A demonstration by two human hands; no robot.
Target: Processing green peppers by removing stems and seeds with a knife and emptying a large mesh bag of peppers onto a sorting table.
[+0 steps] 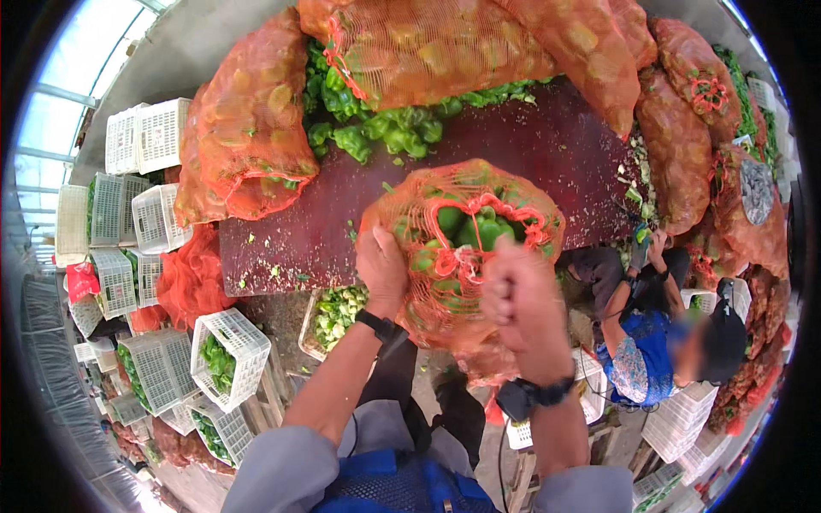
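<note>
Left hand (382, 267) on orange mesh bag (434, 318)

Your right hand (523, 295) is motion-blurred; can't tell if it grips the red drawstring (466, 265). Your left hand's (382, 263) palm side is hidden against the mesh bag (406, 295); mesh veils most peppers inside. Your grey sleeves (286, 470) run off the lower edge, top sack (453, 51) off the upper. Co-worker's face (684, 349) is blurred out.

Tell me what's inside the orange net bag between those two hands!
Green peppers show at the mouth and through the orange net bag; whatever lies deeper is covered.
</note>
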